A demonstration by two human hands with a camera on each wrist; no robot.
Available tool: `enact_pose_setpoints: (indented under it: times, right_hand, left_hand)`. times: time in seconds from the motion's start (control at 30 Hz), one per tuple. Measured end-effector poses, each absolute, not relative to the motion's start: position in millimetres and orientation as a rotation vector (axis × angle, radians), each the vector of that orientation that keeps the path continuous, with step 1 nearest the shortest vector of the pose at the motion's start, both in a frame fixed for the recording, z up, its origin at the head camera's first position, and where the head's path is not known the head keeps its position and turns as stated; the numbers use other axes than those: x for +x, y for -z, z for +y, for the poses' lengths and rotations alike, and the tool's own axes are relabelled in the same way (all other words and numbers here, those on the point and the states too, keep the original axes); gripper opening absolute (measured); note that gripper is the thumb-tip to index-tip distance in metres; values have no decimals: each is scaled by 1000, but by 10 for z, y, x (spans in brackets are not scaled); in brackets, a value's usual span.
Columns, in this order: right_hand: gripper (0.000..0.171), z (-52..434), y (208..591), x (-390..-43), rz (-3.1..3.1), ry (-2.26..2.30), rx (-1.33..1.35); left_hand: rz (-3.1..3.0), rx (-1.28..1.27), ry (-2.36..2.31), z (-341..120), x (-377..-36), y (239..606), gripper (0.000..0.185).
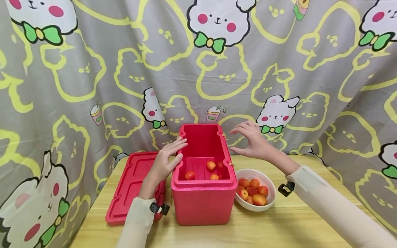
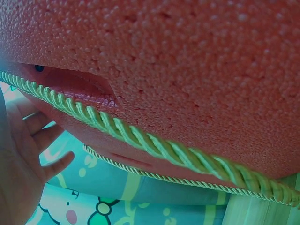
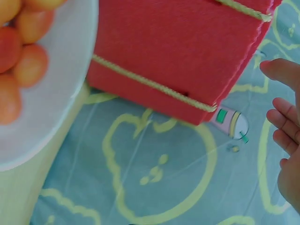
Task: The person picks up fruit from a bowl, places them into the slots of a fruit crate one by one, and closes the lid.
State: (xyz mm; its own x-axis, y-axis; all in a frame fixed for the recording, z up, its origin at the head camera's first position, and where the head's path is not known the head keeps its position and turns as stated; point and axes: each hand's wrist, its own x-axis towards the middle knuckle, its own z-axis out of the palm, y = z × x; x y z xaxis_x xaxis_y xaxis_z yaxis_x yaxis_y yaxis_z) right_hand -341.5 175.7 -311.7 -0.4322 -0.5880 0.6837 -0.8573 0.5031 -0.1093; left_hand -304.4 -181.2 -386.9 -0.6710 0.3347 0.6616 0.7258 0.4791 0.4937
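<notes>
A red foam box (image 1: 203,208) stands uncovered on the table, with orange-red apricots (image 1: 211,166) on its floor. My left hand (image 1: 165,160) rests at the box's left rim, fingers fairly straight and reaching over the edge. In the left wrist view, a twisted gold cord (image 2: 154,145) runs along the box's side, near the hand's spread fingers. Raised beside the right rim is my right hand (image 1: 249,139), thumb and fingers apart and nothing between them. Below it a white bowl (image 1: 271,194) holds several more apricots (image 1: 259,199).
The red lid (image 1: 122,198) lies on the wooden table (image 1: 297,224) left of the box, partly behind my left forearm. A grey patterned curtain (image 1: 176,75) hangs close behind and around the table. Gold cords (image 3: 154,84) also cross the box's right side.
</notes>
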Motion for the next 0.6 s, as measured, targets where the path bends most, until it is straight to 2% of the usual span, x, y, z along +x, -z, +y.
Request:
enact_pose_setpoints:
  times: [0.3,0.6]
  right_hand:
    - [50,2062,3388,-3382,-2268,-567,1092]
    - [47,2240,3637,-3415,-2276,-497,1132]
  left_hand:
    - [-2243,-883,1087,-1805,-3043,3887,47]
    - [-2238,-888,1096,-1808,-3050,3867,47]
